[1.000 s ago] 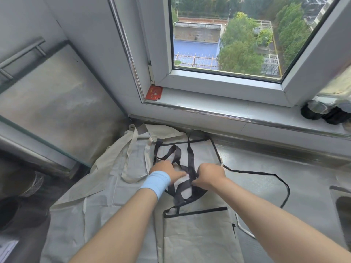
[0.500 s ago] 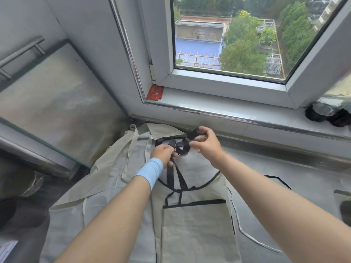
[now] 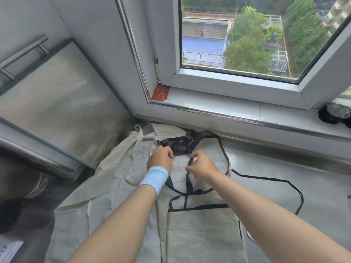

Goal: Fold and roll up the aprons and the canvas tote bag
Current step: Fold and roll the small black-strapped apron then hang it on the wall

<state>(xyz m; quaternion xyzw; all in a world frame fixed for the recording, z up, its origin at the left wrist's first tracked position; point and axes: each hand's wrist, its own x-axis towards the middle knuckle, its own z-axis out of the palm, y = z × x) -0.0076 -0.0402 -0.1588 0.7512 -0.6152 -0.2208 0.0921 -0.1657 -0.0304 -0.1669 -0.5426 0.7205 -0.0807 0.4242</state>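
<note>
A beige apron with black trim lies flat on the steel counter, its black straps bunched at the top near the wall. My left hand, with a blue wristband, rests with curled fingers at the bunch of straps. My right hand pinches one black strap that runs down the apron's bib. A long black tie trails off to the right over the counter. Underneath, to the left, lies a plain beige cloth piece with beige straps.
The steel counter runs to the right below a white window sill. A red card stands in the sill's left corner and a dark object at its right end. A glass panel leans at left.
Both hands drew back from the apron's top edge toward me. The bunched black straps now lie at the top, and my right hand has taken a single strap lower down.
</note>
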